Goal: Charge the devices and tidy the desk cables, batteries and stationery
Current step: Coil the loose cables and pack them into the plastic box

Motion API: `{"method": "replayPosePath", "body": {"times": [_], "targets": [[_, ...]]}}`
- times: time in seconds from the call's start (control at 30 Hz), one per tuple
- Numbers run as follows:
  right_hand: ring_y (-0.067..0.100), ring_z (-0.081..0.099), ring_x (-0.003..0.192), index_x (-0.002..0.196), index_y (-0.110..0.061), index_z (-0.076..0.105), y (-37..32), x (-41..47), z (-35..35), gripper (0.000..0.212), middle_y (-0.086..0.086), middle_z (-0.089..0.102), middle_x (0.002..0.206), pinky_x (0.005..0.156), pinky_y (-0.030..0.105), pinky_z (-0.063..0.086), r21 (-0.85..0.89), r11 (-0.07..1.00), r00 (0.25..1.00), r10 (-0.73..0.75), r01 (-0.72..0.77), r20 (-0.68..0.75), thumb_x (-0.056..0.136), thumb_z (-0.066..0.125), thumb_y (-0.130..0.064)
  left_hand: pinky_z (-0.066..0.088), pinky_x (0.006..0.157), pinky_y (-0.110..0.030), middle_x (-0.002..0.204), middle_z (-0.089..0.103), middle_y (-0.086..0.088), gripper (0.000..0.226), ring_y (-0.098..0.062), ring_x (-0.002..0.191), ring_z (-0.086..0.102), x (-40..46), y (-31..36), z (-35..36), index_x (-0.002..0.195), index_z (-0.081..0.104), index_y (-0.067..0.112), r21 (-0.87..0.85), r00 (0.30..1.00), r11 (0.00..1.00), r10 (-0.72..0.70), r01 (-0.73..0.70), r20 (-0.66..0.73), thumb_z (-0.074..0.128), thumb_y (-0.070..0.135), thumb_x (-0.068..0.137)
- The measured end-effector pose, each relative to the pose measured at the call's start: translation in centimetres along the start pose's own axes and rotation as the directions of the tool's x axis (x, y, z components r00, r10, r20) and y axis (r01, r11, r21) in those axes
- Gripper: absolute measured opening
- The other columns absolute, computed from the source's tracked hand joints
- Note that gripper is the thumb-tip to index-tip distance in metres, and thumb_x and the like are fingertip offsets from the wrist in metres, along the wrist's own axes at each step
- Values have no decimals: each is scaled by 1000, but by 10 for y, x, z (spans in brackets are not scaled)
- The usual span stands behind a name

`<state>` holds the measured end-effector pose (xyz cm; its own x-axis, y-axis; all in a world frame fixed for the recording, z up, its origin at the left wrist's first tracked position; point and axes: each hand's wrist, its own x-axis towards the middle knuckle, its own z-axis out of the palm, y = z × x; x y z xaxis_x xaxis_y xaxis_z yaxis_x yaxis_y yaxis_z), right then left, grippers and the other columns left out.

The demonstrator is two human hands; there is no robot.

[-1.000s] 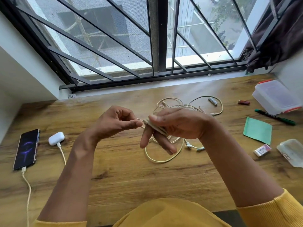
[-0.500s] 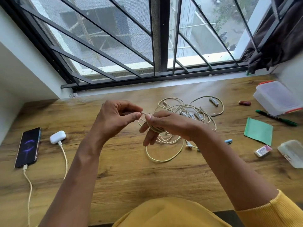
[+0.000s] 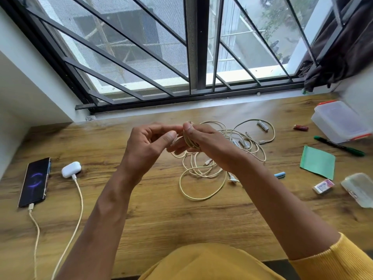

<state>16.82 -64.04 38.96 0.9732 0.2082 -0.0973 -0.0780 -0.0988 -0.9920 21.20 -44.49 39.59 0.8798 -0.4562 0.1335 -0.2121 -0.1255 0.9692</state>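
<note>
Above a wooden desk [image 3: 153,219] by a barred window [image 3: 161,47], both hands' [image 3: 149,146] grip pinches a cable [image 3: 189,141].

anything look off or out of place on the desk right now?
Yes. The cream cables still lie in a loose tangle mid-desk, only partly wound round the right hand. A battery sits inside the tangle and a red one lies loose beside the closed container. No damage or spill shows.
</note>
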Motion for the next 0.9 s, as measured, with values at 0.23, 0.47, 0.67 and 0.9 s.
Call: {"method": "replayPosePath", "body": {"times": [0.23,0.47,0.67,0.9], "targets": [[28,70,96,109,4,66,-2,-2,-6,43,12,72,95,104,56,49,124,990,996,-69,62,51,113,43,-32,51,76,-42,101,80,4,33,-20,100,72,-1,3,8,106,79,20,152,994,983,106,-99,-38,94,15,77],[30,66,84,125,13,61,-6,-7,-9,33,38,63,96,84,41,55,206,972,969,-150,109,194,108,51,-13,54,89,-49,117,65,9,52,-20,115,60,-2,1,10,114,65,37,212,997,974,78,-83,28,88,52,71],[24,64,69,124,22,58,-8,-9,-10,34,24,61,89,95,76,40,268,963,926,-139,42,352,106,46,-3,60,88,-43,116,66,-33,44,-28,104,71,-2,15,8,135,63,3,-143,981,989,4,24,196,47,33,108],[39,68,93,125,13,60,-12,-11,-17,28,26,72,100,88,48,54,288,957,889,-162,35,428,105,44,2,46,55,-20,80,61,-23,16,-14,60,52,1,14,7,98,70,7,-198,989,980,14,15,146,70,23,95]]}}
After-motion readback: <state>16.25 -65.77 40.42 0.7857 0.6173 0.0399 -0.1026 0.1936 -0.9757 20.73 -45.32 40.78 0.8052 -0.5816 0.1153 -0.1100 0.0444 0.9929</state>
